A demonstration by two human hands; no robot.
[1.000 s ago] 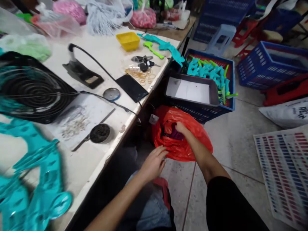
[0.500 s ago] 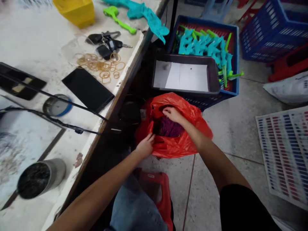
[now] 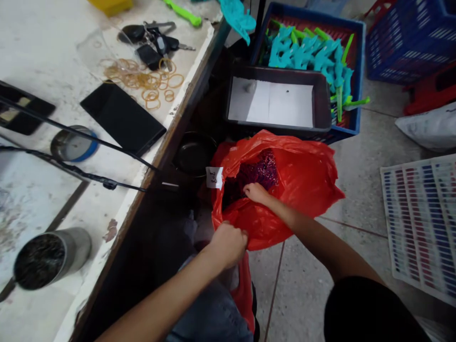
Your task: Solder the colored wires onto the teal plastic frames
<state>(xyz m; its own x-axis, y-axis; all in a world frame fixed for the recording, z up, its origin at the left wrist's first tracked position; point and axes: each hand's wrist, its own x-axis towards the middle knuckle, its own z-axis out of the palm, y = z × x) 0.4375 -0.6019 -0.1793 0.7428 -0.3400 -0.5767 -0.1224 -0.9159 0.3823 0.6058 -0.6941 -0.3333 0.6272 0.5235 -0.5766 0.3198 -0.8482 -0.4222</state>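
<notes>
A red plastic bag [image 3: 302, 178] stands open on the floor beside the bench, with a white tag [image 3: 214, 177] bearing handwriting on its left side. Inside it lies a glinting dark purple mass of fine pieces [image 3: 264, 168], too small to tell apart. My left hand [image 3: 230, 244] is closed on the bag's near rim. Within the bag's mouth, my right hand [image 3: 255, 193] has its fingers curled at the purple mass; what they hold, if anything, is hidden.
Behind the bag, a black tray [image 3: 281, 128] lined with white paper rests against a blue crate [image 3: 360, 85] of turquoise and green plastic parts. The bench [image 3: 117, 218] at left carries a black phone [image 3: 123, 118], keys [image 3: 156, 45] and rubber bands [image 3: 142, 80]. A white basket [image 3: 423, 218] lies right.
My left hand has moved nearer and closed on the bag's rim. The bag's mouth is wider, its right side spread out. My right hand has shifted lower in it.
</notes>
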